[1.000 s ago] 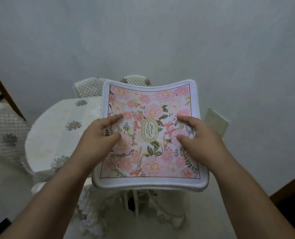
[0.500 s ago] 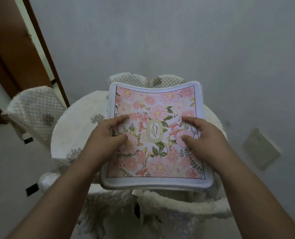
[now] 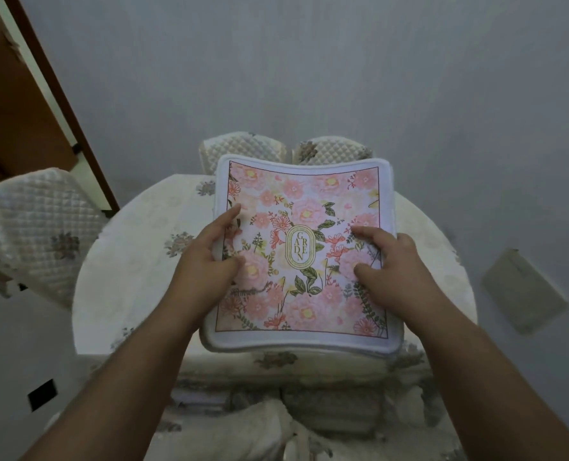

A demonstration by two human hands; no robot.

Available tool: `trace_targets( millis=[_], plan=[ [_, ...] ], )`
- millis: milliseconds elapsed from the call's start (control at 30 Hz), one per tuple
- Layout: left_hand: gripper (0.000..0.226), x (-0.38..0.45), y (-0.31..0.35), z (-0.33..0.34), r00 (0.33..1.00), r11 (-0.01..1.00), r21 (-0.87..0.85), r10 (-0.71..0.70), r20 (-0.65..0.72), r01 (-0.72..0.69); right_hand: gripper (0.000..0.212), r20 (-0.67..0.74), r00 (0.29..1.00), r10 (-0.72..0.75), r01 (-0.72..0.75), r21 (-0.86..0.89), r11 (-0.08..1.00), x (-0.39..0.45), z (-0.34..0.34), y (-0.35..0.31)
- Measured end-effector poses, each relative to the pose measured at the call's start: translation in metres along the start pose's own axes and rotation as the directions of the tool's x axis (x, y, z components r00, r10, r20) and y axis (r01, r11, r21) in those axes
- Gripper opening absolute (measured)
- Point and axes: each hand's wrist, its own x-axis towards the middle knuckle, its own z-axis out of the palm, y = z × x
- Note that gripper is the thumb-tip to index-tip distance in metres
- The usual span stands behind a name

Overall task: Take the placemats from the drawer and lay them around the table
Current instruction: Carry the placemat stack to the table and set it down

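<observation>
Pink flowers cover the top placemat (image 3: 304,251), the uppermost of a stack whose white edges show beneath its near rim. The left hand (image 3: 206,261) pinches the stack at its left edge, thumb and forefinger on the printed face and the other fingers hidden below. The right hand (image 3: 392,264) does the same at the right edge, thumb and fingers curled onto the top. So both hands grip the mats, which hang just above the near half of the round table (image 3: 136,271); whether the stack's far edge touches the cloth I cannot tell.

A second ago the table lay off to the left and only partly under the stack. Half a second ago it had swung nearly into line. Now it sits squarely beneath the mats, the two far chairs (image 3: 286,149) peeking out behind the stack's far edge and a third chair (image 3: 36,234) at the left beside the door (image 3: 17,104). The left hand has also slid outward, from well onto the pattern to the very border.

In my judgement the carrying is over and the drawer step is done: the person now stands at the table. No mat lies on the cloth yet. The shifted left grip suggests the top mat is about to be peeled off and laid at the nearest place.
</observation>
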Motion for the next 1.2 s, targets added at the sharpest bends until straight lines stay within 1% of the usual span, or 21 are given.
trace_targets(
  millis=[167,233,333,433,500,567,633,767,867,933,1033,1200],
  plan=[
    [0.067,0.068,-0.029,-0.002,0.999,1.000,0.008,-0.004,0.041,0.003,0.061,-0.028,0.998,0.049,-0.049,0.005,0.999,0.048,0.038,-0.005],
    [0.065,0.089,-0.038,-0.001,0.998,0.999,-0.012,-0.032,0.049,0.033,0.065,-0.020,0.998,0.057,-0.056,0.007,0.998,0.068,0.048,-0.002],
    [0.071,0.116,-0.047,0.007,0.990,0.992,-0.046,-0.117,0.072,0.121,0.069,-0.011,0.998,0.059,-0.059,0.009,0.998,0.101,0.063,0.009],
    [0.084,0.144,-0.054,0.016,0.970,0.978,0.000,-0.208,0.127,0.210,0.065,-0.022,0.996,0.084,-0.084,0.032,0.996,0.136,0.078,0.025],
    [0.090,0.165,-0.063,0.023,0.955,0.970,0.018,-0.240,0.173,0.241,0.061,-0.044,0.995,0.093,-0.089,0.073,0.993,0.159,0.087,0.040],
    [0.095,0.185,-0.076,0.030,0.943,0.963,-0.011,-0.262,0.204,0.269,0.060,-0.058,0.992,0.108,-0.100,0.125,0.987,0.180,0.095,0.053],
    [0.096,0.204,-0.091,0.040,0.945,0.962,-0.031,-0.260,0.198,0.272,0.059,-0.057,0.992,0.112,-0.103,0.144,0.984,0.201,0.100,0.064],
    [0.086,0.242,-0.117,0.065,0.959,0.962,-0.077,-0.251,0.131,0.262,0.056,-0.060,0.994,0.095,-0.085,0.141,0.986,0.246,0.110,0.080],
    [0.075,0.271,-0.137,0.082,0.966,0.959,-0.123,-0.248,0.073,0.255,0.050,-0.065,0.990,0.123,-0.109,0.188,0.976,0.285,0.120,0.095],
    [0.067,0.288,-0.154,0.090,0.967,0.948,-0.195,-0.253,0.023,0.252,0.046,-0.050,0.993,0.110,-0.098,0.195,0.976,0.309,0.130,0.107],
    [0.054,0.307,-0.188,0.103,0.952,0.905,-0.328,-0.302,-0.044,0.271,0.041,-0.040,0.995,0.090,-0.079,0.222,0.972,0.338,0.150,0.130],
    [0.041,0.326,-0.236,0.126,0.946,0.899,-0.328,-0.321,-0.042,0.290,0.042,-0.032,0.985,0.170,-0.149,0.345,0.927,0.371,0.190,0.175]
  ],
)
